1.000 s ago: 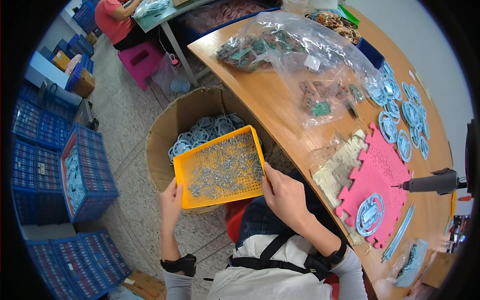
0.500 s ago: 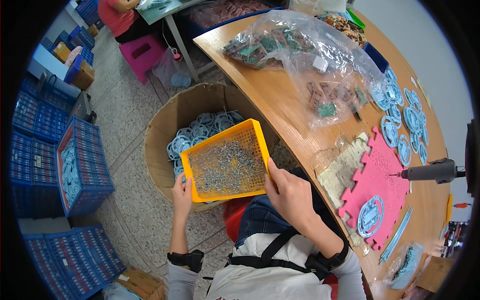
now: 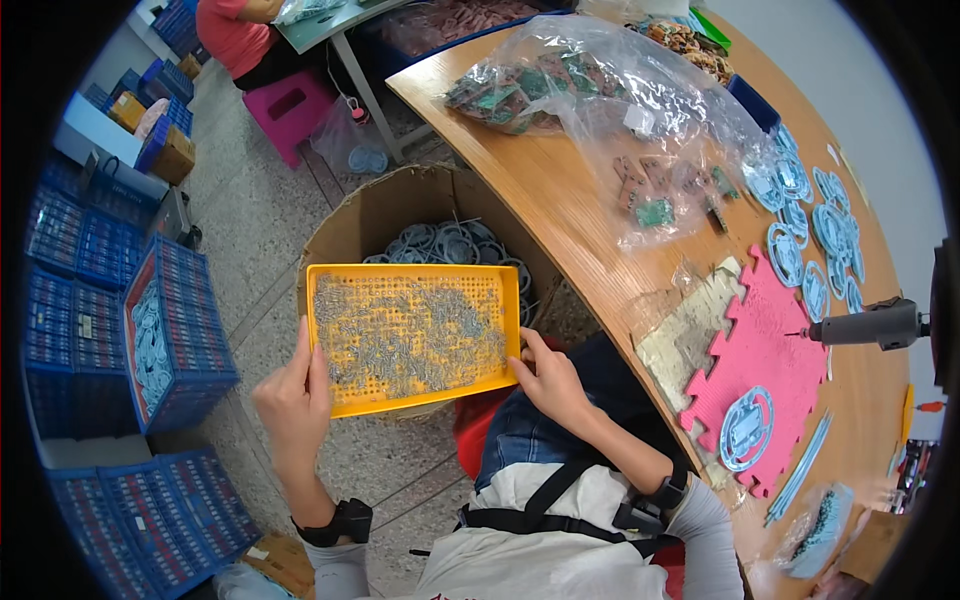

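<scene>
The wooden table (image 3: 570, 200) on the right is pretty loaded. There's a big clear plastic bag (image 3: 690, 110) towards its far end with green and reddish circuit boards (image 3: 500, 105) in it, and a bunch of light-blue parts (image 3: 832, 232) further right. A pink foam mat (image 3: 765, 335) with jigsaw edges has one pale-blue oval piece (image 3: 747, 428) lying on it, with thin rods (image 3: 798, 468) just beside. Some kind of grey power driver (image 3: 870, 324) sticks in from the right. Over left, it's stacks of blue crates (image 3: 60, 330), and up top a person in a pink top (image 3: 232, 38) sits on a magenta stool (image 3: 290, 126).
</scene>
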Available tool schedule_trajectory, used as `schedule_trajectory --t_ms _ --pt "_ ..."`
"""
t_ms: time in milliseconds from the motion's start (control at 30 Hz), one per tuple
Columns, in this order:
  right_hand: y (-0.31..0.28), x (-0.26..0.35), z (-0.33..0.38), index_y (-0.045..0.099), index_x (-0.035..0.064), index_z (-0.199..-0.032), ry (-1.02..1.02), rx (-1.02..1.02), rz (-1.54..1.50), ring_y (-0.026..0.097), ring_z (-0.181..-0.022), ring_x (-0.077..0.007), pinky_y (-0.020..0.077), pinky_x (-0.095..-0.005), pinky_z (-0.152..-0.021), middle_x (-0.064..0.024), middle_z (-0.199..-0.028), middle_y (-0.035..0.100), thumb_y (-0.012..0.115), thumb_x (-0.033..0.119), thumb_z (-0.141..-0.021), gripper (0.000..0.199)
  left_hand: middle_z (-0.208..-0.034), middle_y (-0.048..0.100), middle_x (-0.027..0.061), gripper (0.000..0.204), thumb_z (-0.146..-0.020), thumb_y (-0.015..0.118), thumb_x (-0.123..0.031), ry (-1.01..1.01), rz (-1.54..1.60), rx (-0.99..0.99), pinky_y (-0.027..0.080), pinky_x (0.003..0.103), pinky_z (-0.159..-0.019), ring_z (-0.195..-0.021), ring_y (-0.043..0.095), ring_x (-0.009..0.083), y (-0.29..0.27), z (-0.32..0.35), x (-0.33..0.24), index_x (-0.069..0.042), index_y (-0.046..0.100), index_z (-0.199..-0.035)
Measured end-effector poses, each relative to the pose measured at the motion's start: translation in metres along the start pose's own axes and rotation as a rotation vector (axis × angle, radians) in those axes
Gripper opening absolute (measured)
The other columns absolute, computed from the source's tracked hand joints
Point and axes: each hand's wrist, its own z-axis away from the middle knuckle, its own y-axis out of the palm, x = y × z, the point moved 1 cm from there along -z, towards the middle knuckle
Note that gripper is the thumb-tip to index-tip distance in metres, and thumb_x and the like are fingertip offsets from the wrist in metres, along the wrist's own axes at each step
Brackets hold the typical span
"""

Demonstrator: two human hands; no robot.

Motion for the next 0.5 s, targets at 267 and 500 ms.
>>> schedule_trajectory --t_ms 267,500 --pt "-0.006 -0.004 0.003 0.047 -0.0028 -0.127 0.021 0.076 -0.086 0.063 -0.054 -0.0187 0.0483 -0.0308 -0.053 -0.0123 -0.071 0.067 0.057 0.013 -0.089 0.042 -0.053 0.051 0.0165 0.032 -0.091 0.056 -0.012 -0.097 -0.018 0.134 0.036 0.033 -0.043 -0.04 0.049 0.0199 -0.015 -0.017 -0.02 -0.005 0.063 -0.121" --pt "-0.025 0.017 0.002 0.06 0.0003 -0.111 0.05 0.021 -0.026 0.064 -0.064 -0.0366 0.05 -0.0444 -0.058 -0.0192 -0.07 0.064 0.056 0.013 -0.084 0.03 -0.058 0.055 0.0198 0.032 -0.093 0.053 -0.017 -0.325 0.127 0.307 0.039 0.034 -0.047 -0.045 0.055 0.0194 0.003 -0.006 0.009 -0.002 0.061 -0.12"
